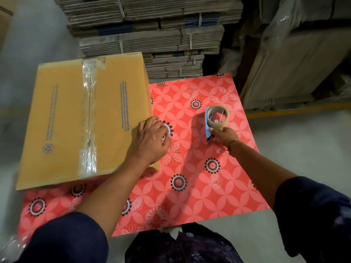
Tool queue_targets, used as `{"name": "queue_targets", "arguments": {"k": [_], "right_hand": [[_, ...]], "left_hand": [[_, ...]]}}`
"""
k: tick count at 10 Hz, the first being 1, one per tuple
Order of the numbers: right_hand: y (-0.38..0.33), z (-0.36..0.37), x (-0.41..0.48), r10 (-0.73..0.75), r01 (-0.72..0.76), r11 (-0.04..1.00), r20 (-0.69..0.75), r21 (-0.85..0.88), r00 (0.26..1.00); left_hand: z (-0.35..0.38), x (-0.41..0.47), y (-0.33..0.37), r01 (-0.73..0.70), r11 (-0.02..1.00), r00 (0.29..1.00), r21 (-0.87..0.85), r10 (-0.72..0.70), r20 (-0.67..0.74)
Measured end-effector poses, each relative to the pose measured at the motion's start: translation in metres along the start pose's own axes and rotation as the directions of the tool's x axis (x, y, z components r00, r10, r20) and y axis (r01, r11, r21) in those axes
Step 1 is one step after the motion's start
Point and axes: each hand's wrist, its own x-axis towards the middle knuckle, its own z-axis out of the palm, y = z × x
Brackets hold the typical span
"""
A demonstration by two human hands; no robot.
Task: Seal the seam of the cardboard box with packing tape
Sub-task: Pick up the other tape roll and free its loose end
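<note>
**Taping a box seam: what I'd check before calling it done**

Starting on the left: my cardboard box (83,118) sits on the left part of the table, hanging a bit over the pink floral tablecloth (199,186). The top flaps are shut and a strip of clear packing tape (89,118) runs down the centre seam from the far edge to the near one. It looks crinkly at both ends, especially the near end where it seems to wrap over the edge. In the middle it's hard to tell how well it's stuck.

My left hand (150,139) rests at the box's right edge, fingers loosely curled and holding nothing, just touching the side of the box. Good spot for keeping the box from sliding.

Over to the right, well apart from the box, my right hand (224,134) is gripping the blue tape dispenser (208,122) by its lower end, with the tape roll (218,116) standing on the tablecloth.

So I reckon the strip is basically on, and doing the step well now is about finishing. I'd run my palm firmly along the seam, middle outward, to press out the bubbles, then rub those wrinkled ends flat onto the box. If the near end won't stay down, a short second strip over it seems safer than trusting the crinkles.

Behind the table there are just stacks of flattened cartons (152,25).
</note>
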Motion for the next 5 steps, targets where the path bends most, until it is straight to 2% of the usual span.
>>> {"name": "queue_targets", "arguments": {"k": [1, 3, 4, 5], "right_hand": [[-0.001, -0.007, -0.011, -0.013, 0.013, 0.999, 0.0, -0.051, 1.0], [0.012, -0.014, -0.065, -0.067, 0.067, 0.995, -0.002, -0.068, 0.998], [0.02, -0.017, -0.092, -0.128, 0.128, 0.983, 0.006, -0.131, 0.992], [0.014, -0.02, -0.117, -0.247, 0.228, 0.956, -0.089, -0.182, 0.965]], "left_hand": [[-0.001, -0.001, 0.001, -0.04, 0.999, 0.999, 0.02, 0.041, -0.029], [-0.002, -0.007, -0.009, -0.101, 0.995, 0.992, -0.022, 0.102, 0.075], [-0.007, -0.021, -0.018, -0.09, 0.995, 0.994, -0.052, 0.093, 0.061], [-0.017, -0.038, -0.035, -0.087, 0.996, 0.996, -0.032, 0.087, 0.011]]}}
